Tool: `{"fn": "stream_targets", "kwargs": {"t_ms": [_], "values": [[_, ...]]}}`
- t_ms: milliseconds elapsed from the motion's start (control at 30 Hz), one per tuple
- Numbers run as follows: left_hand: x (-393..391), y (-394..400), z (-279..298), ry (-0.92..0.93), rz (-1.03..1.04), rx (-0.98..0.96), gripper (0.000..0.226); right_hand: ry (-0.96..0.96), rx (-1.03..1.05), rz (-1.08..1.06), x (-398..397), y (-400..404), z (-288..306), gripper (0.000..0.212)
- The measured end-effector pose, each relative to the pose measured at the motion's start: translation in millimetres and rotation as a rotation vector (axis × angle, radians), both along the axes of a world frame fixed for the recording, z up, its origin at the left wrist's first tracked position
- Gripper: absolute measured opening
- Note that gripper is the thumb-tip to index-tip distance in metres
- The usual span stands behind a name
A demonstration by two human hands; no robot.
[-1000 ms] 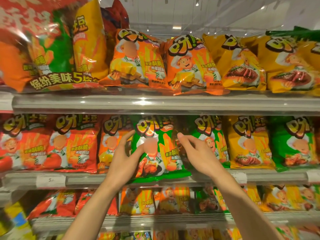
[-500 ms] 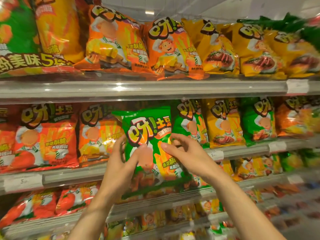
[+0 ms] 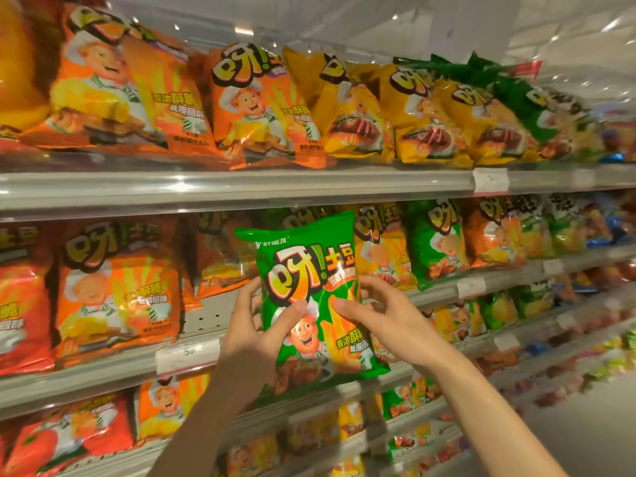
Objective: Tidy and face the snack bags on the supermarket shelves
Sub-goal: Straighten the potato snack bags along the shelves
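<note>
A green snack bag (image 3: 309, 270) with a cartoon chef is held upright in front of the middle shelf (image 3: 103, 370), its front facing me. My left hand (image 3: 254, 335) grips its left edge, thumb across the front. My right hand (image 3: 385, 315) holds its right side, thumb on the front and fingers behind. Behind the bag a bare patch of shelf floor (image 3: 210, 313) shows between an orange bag (image 3: 117, 294) and a yellow bag (image 3: 382, 249).
The top shelf (image 3: 241, 187) carries orange, yellow and green bags (image 3: 247, 105). More green and orange bags (image 3: 437, 239) stand to the right on the middle shelf. Lower shelves (image 3: 309, 421) hold further bags. Price tags (image 3: 187, 354) sit on the shelf rails.
Both hands have drawn the green bag off the middle shelf toward me and lifted it. My view has swung right, along the aisle.
</note>
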State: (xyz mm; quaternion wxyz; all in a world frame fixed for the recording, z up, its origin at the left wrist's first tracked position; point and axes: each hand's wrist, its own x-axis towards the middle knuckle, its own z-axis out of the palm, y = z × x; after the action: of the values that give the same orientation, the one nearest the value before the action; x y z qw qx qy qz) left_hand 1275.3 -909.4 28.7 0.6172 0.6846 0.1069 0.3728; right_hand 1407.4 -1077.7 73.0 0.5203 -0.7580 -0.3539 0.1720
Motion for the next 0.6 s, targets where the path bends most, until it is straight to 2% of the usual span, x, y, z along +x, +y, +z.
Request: {"fn": "stream_targets", "kwargs": {"t_ms": [167, 300, 400, 433, 533, 600], "values": [[29.3, -27.5, 5.7, 0.035, 0.01, 0.005, 0.082, 0.02, 0.017, 0.013, 31.3, -25.3, 0.2, 0.092], [57.3, -61.9, 9.6, 0.103, 0.12, 0.04, 0.087, 0.037, 0.051, 0.086, 68.7, -52.7, -0.3, 0.067], [89.7, -95.7, 11.6, 0.146, 0.208, 0.101, 0.086, 0.043, 0.055, 0.098, 106.7, -80.4, -3.2, 0.082], [102.0, -107.9, 13.0, 0.159, 0.222, 0.101, 0.086, 0.049, 0.056, 0.104, 121.0, -90.4, -4.3, 0.081], [137.6, -139.3, 15.0, 0.175, 0.237, 0.099, 0.085, 0.077, 0.065, 0.132, 160.1, -118.7, -6.7, 0.055], [156.2, -155.9, 15.4, 0.186, 0.242, 0.101, 0.078, 0.089, 0.08, 0.132, 181.4, -131.8, -7.2, 0.047]]}}
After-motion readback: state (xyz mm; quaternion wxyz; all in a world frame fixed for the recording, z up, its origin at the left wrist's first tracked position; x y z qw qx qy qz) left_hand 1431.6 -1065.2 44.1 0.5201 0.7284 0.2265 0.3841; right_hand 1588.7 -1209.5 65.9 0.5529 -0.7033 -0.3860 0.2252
